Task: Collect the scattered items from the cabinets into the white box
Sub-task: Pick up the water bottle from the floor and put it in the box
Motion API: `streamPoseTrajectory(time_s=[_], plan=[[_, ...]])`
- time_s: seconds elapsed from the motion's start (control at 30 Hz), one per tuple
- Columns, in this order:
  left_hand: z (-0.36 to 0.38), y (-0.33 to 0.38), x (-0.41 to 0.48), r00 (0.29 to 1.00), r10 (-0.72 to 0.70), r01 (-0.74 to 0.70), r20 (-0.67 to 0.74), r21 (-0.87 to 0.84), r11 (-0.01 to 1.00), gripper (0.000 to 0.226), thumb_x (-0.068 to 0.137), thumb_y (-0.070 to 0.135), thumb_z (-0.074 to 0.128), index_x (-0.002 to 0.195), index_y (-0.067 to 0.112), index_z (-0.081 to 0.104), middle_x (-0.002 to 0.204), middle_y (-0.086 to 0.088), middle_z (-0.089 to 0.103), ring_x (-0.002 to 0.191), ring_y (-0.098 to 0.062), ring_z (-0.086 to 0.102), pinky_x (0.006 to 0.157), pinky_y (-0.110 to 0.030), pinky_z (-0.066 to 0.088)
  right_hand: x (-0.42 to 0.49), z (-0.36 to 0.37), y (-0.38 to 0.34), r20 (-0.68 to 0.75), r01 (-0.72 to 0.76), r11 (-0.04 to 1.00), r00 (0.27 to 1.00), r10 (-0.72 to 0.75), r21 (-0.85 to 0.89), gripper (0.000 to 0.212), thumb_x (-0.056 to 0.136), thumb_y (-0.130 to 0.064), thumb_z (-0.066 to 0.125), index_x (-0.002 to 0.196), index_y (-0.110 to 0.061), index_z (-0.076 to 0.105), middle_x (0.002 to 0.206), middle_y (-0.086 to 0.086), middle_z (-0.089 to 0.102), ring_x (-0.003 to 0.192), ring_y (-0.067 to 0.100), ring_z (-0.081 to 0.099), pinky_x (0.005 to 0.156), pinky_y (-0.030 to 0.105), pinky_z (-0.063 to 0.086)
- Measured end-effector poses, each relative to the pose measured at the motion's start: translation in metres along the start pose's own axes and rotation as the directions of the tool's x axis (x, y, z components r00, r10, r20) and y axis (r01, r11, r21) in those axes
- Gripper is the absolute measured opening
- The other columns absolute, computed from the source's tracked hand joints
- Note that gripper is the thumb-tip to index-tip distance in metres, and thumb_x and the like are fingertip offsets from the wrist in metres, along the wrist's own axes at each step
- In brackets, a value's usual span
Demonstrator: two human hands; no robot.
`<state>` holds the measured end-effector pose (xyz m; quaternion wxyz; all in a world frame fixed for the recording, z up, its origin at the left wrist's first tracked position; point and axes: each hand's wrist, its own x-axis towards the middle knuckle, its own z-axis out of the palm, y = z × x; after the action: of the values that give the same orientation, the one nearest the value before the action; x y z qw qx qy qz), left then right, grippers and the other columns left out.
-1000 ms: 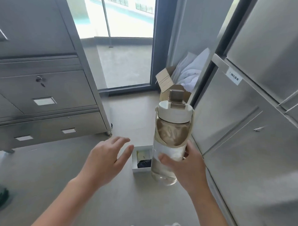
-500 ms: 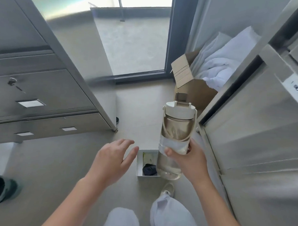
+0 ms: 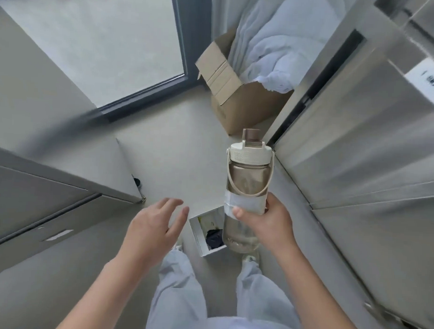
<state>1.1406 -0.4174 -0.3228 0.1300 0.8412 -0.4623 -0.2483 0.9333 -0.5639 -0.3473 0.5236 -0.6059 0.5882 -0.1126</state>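
Your right hand (image 3: 270, 227) has its grip clamped round the lower middle of the bottle (image 3: 247, 180), thumb across the pale band. The bottle stands upright over the right side of the white box (image 3: 196, 231), hiding that edge. Your left hand (image 3: 154, 226) hovers just left of the white box, fingers spread and relaxed, holding nothing. The bottle is a clear tan plastic cylinder with a cream ribbed lid and looped strap. The white box is a shallow rectangle on the floor with a dark bundle (image 3: 214, 239) inside.

Pale blue-grey trousers (image 3: 179, 298); light shoes (image 3: 250, 259)
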Motion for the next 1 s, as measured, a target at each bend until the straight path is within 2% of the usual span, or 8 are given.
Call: streamPoseTrajectory(time_s=[0.1,0.2,0.3,0.43,0.53,0.63,0.8,1.0], plan=[[-0.008,-0.033,0.026,0.988,0.092,-0.107,0.124,0.121,0.987,0.052,0.096,0.06,0.027,0.121,0.029,0.061,0.119,0.016,0.063,0.101,-0.017,0.063,0.084,-0.031,0.045,-0.001,0.03,0.007,-0.081,-0.096,0.991,0.991,0.103,0.091,0.057,0.052,-0.063,0.083,0.098,-0.032,0.068,0.09,-0.017,0.076,0.083,0.001,0.071,0.08,0.039,0.06],[-0.027,-0.066,0.052,0.962,0.193,-0.232,0.194,0.207,0.95,0.054,0.099,0.059,0.026,0.121,0.025,0.062,0.117,0.012,0.065,0.098,-0.017,0.064,0.082,-0.03,0.043,0.003,0.066,0.011,-0.121,-0.17,0.964,0.973,0.197,0.207,0.048,0.063,-0.051,0.087,0.101,-0.026,0.072,0.094,-0.009,0.077,0.09,0.012,0.073,0.087,0.046,0.058],[-0.038,-0.087,0.069,0.94,0.257,-0.309,0.226,0.235,0.922,0.059,0.097,0.059,0.023,0.119,0.022,0.063,0.115,0.009,0.066,0.098,-0.018,0.064,0.083,-0.032,0.046,0.003,0.092,0.013,-0.148,-0.211,0.926,0.952,0.267,0.312,0.037,0.072,-0.04,0.089,0.1,-0.021,0.073,0.093,-0.006,0.078,0.089,0.012,0.073,0.088,0.046,0.058],[-0.019,-0.091,0.086,0.932,0.281,-0.325,0.229,0.187,0.927,0.057,0.097,0.058,0.024,0.12,0.022,0.063,0.116,0.009,0.067,0.099,-0.021,0.065,0.083,-0.034,0.046,0.004,0.107,0.023,-0.156,-0.222,0.896,0.941,0.3,0.384,0.035,0.073,-0.035,0.09,0.101,-0.022,0.073,0.092,-0.007,0.078,0.087,0.008,0.074,0.084,0.039,0.06],[0.024,-0.092,0.099,0.918,0.299,-0.345,0.261,0.154,0.926,0.053,0.097,0.056,0.028,0.121,0.024,0.063,0.118,0.009,0.066,0.096,-0.022,0.064,0.083,-0.032,0.043,0.015,0.116,0.05,-0.151,-0.219,0.885,0.941,0.303,0.412,0.042,0.07,-0.037,0.088,0.106,-0.023,0.072,0.097,-0.009,0.078,0.091,0.007,0.074,0.08,0.031,0.058],[0.076,-0.103,0.115,0.902,0.32,-0.362,0.29,0.107,0.926,0.05,0.098,0.054,0.031,0.12,0.023,0.063,0.117,0.008,0.067,0.094,-0.024,0.065,0.082,-0.033,0.043,0.036,0.135,0.094,-0.17,-0.227,0.884,0.933,0.318,0.409,0.036,0.075,-0.029,0.088,0.106,-0.021,0.071,0.097,-0.009,0.078,0.091,0.006,0.074,0.077,0.026,0.055],[0.168,-0.149,0.142,0.854,0.386,-0.454,0.348,0.134,0.881,0.049,0.1,0.052,0.032,0.118,0.02,0.063,0.115,0.006,0.067,0.091,-0.02,0.064,0.079,-0.031,0.042,0.079,0.187,0.188,-0.2,-0.269,0.865,0.903,0.38,0.424,0.05,0.063,-0.048,0.083,0.105,-0.023,0.071,0.099,-0.006,0.077,0.092,0.009,0.073,0.081,0.033,0.058],[0.296,-0.221,0.167,0.816,0.319,-0.448,0.482,0.177,0.877,0.052,0.099,0.055,0.029,0.119,0.021,0.062,0.114,0.002,0.067,0.095,-0.024,0.064,0.081,-0.034,0.044,0.128,0.256,0.317,-0.159,-0.347,0.789,0.862,0.481,0.506,0.036,0.077,-0.035,0.086,0.106,-0.019,0.073,0.099,-0.008,0.078,0.093,0.008,0.074,0.085,0.032,0.057]])
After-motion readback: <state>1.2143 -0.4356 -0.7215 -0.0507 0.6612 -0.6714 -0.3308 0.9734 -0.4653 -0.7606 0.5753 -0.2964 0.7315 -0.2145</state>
